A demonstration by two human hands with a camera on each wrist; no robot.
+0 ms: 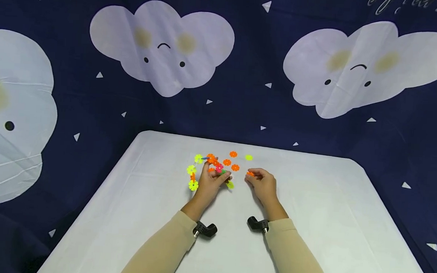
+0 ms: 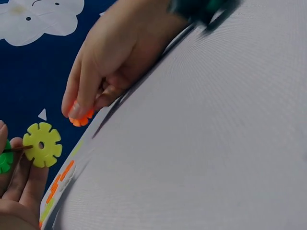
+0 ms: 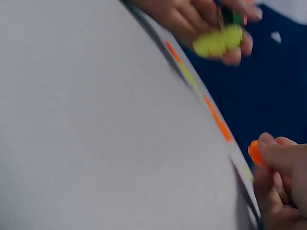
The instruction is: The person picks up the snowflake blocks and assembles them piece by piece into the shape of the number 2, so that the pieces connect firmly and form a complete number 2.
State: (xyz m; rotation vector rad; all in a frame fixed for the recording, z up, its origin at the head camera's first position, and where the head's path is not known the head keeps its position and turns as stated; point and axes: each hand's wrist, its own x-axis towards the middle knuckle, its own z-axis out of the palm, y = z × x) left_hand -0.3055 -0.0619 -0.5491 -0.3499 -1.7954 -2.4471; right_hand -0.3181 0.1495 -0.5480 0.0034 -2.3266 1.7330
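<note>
My left hand (image 1: 207, 186) holds a chain of interlocking plastic flower discs. The chain curves out to the left, where yellow-green discs (image 1: 191, 169) hang joined by an orange one (image 1: 192, 177). A pink disc (image 1: 219, 168) shows above the thumb. In the left wrist view, a green disc (image 2: 5, 160) lies at the thumb and a yellow disc (image 2: 42, 145) sticks out past the fingers, a dark piece between them. To the right, apart from the chain, my right hand (image 1: 265, 188) pinches a single orange disc (image 2: 80, 117) between thumb and fingertips.
Loose orange discs (image 1: 233, 154) and a yellow-green disc (image 1: 248, 158) lie on the white table (image 1: 312, 191) beyond the hands. Dark blue cloth (image 1: 249, 113) with printed clouds hangs behind the table's far edge. Each wrist wears a black camera mount (image 1: 257, 224).
</note>
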